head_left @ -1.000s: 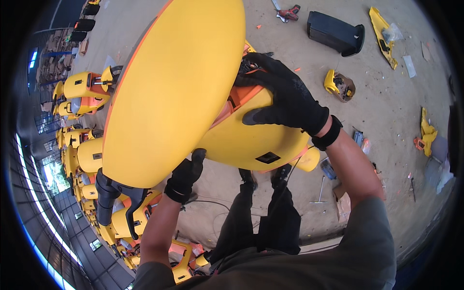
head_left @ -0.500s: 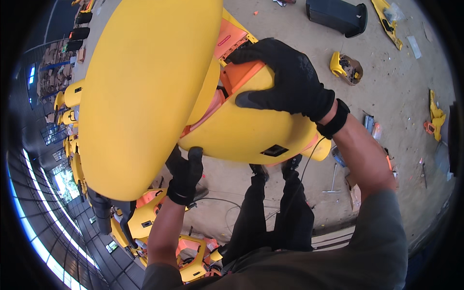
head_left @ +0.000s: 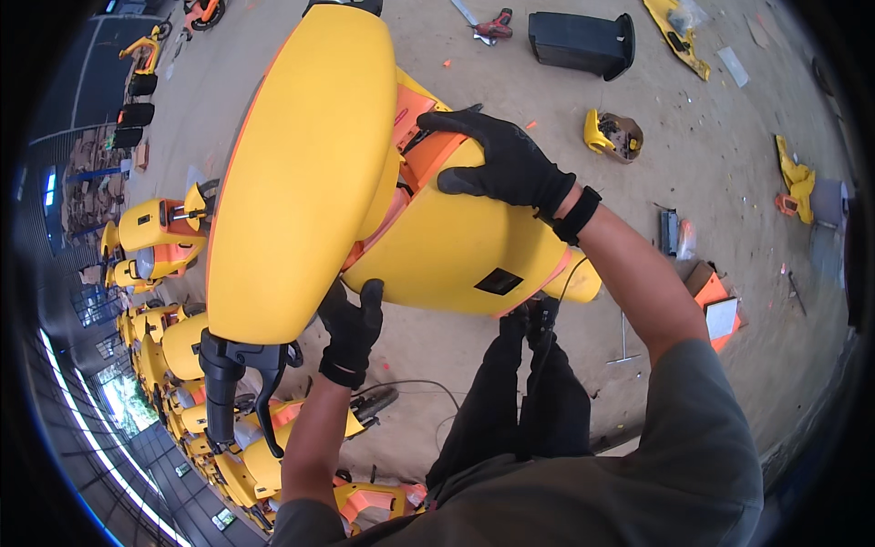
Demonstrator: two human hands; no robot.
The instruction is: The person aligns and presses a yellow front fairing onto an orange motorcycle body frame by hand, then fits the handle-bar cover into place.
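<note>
A yellow scooter stands right in front of me, its long rounded front cover rising at the left, with a black handlebar grip and a brake lever below it. Beside that cover lies a curved yellow body panel with orange edges and a dark square opening. My right hand, in a black glove, grips the panel's far edge, thumb on the yellow face and fingers over the orange rim. At the near left corner, my gloved left hand holds the panel's edge; its fingers are partly hidden behind the cover.
Several more yellow scooters stand in rows at the left. On the floor lie a black bin, a red power drill, a box of parts, a T-shaped tool and loose yellow panels. A cable runs near my legs.
My view has shifted, so the brake lever, drill and more scooters show. Both hands keep their hold on the panel, which sits at nearly the same place against the cover.
</note>
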